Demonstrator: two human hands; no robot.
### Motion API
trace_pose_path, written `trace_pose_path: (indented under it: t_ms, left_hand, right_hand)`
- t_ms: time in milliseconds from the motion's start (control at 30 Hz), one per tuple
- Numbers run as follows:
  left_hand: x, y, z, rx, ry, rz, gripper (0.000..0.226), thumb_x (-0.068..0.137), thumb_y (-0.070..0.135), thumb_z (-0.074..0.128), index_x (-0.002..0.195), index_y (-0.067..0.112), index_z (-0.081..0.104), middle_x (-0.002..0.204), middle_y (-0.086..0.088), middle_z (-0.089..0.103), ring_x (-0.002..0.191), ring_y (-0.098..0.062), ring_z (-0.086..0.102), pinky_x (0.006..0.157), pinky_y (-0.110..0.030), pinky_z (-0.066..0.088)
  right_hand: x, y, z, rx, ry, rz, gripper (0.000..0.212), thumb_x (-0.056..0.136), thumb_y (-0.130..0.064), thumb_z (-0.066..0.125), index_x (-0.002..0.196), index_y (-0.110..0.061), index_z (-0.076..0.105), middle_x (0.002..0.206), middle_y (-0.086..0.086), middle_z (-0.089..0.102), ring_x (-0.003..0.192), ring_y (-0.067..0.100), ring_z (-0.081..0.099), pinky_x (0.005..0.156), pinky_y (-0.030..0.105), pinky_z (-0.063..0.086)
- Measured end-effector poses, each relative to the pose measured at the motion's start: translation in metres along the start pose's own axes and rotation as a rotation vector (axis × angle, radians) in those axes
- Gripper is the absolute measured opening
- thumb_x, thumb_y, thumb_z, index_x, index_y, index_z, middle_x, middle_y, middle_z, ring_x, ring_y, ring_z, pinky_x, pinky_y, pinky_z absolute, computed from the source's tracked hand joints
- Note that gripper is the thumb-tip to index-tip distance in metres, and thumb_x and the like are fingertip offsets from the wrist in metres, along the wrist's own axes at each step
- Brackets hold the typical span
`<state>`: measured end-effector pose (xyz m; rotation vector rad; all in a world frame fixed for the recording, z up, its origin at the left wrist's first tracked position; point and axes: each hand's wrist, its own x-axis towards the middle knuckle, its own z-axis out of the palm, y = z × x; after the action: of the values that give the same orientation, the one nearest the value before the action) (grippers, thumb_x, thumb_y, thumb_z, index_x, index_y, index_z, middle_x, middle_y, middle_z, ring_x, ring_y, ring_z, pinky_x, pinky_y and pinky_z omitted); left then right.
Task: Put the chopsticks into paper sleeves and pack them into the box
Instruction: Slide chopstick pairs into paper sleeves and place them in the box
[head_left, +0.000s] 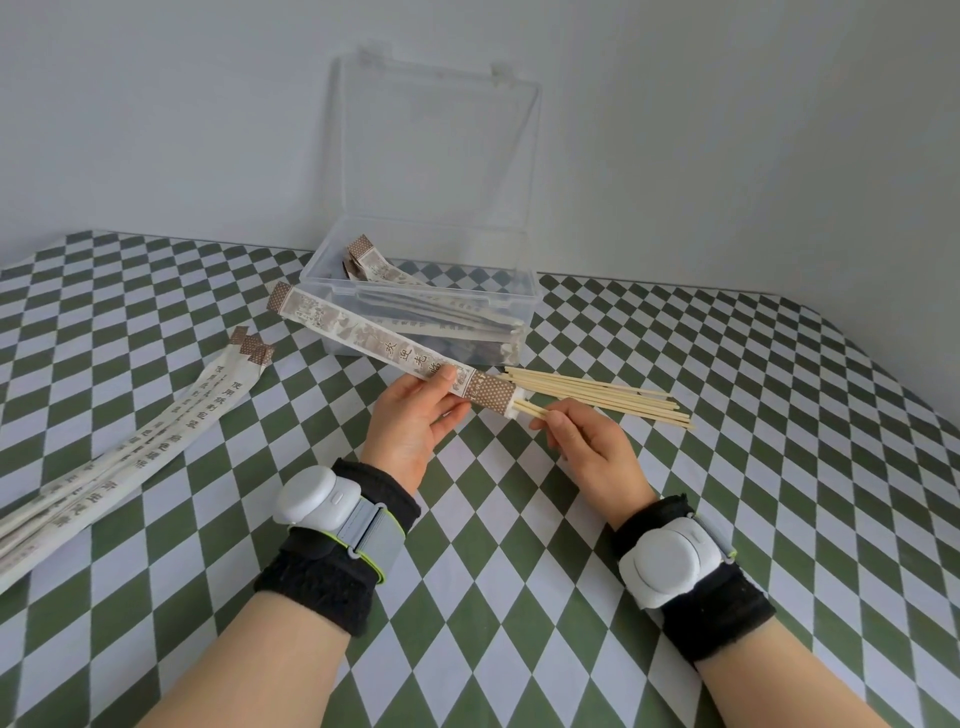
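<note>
My left hand (415, 423) holds a printed paper sleeve (363, 340) near its open end, the sleeve slanting up to the left above the table. My right hand (587, 441) pinches a pair of chopsticks (530, 410) whose ends stick out of the sleeve's mouth. A loose bundle of bare wooden chopsticks (613, 397) lies on the cloth just behind my right hand. The clear plastic box (524, 304) stands open behind, with several sleeved chopsticks (431, 306) lying inside.
A pile of empty paper sleeves (130, 447) lies at the left on the green and white checked tablecloth (519, 571). The box's lid (441, 156) stands upright against the white wall. Both wrists wear black bands with white devices.
</note>
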<state>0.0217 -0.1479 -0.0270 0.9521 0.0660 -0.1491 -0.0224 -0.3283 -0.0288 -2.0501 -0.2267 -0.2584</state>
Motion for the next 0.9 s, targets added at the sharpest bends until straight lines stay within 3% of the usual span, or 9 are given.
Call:
trace_pose_path:
  t_ms: [267,467,733,900]
  left_hand:
    - [-0.0013,-0.0013,0.0003,0.060,-0.071,-0.023,0.009,0.090,0.012,0.057,0.097,0.011,0.062,0.089,-0.003,0.073,0.084,-0.013,0.070,0.074,-0.024,0.057]
    - [-0.0014,0.0001,0.0002,0.042,-0.039,-0.046,0.007,0.090,0.011,0.057,0.095,0.011,0.061,0.085,-0.003,0.073,0.079,-0.012,0.070,0.070,-0.023,0.057]
    - [-0.0046,0.0002,0.0020,0.052,-0.097,-0.025,0.006,0.089,0.010,0.057,0.094,0.012,0.059,0.084,-0.003,0.073,0.080,-0.013,0.070,0.072,-0.024,0.057]
    - [-0.0058,-0.0005,0.0042,0.095,-0.139,-0.011,0.009,0.088,0.009,0.058,0.096,0.011,0.061,0.086,-0.002,0.073,0.082,-0.013,0.070,0.073,-0.025,0.057]
  right_hand:
    - [0.0005,0.0003,-0.0007,-0.011,-0.034,-0.020,0.020,0.086,-0.038,0.042,0.081,-0.027,0.058,0.068,-0.008,0.052,0.062,0.003,0.048,0.058,0.012,0.041]
    - [0.0014,0.0047,0.0001,0.027,-0.045,-0.012,0.023,0.095,-0.020,0.043,0.082,-0.031,0.058,0.067,-0.008,0.051,0.058,0.002,0.047,0.058,0.013,0.040]
    - [0.0027,0.0050,-0.0005,0.095,-0.060,0.021,0.016,0.085,-0.038,0.046,0.083,-0.027,0.058,0.069,-0.005,0.054,0.060,0.004,0.046,0.059,0.021,0.043]
    - [0.0030,0.0089,-0.0004,0.052,-0.095,0.048,0.012,0.092,-0.027,0.048,0.086,-0.022,0.058,0.073,-0.003,0.055,0.063,0.007,0.048,0.060,0.021,0.043]
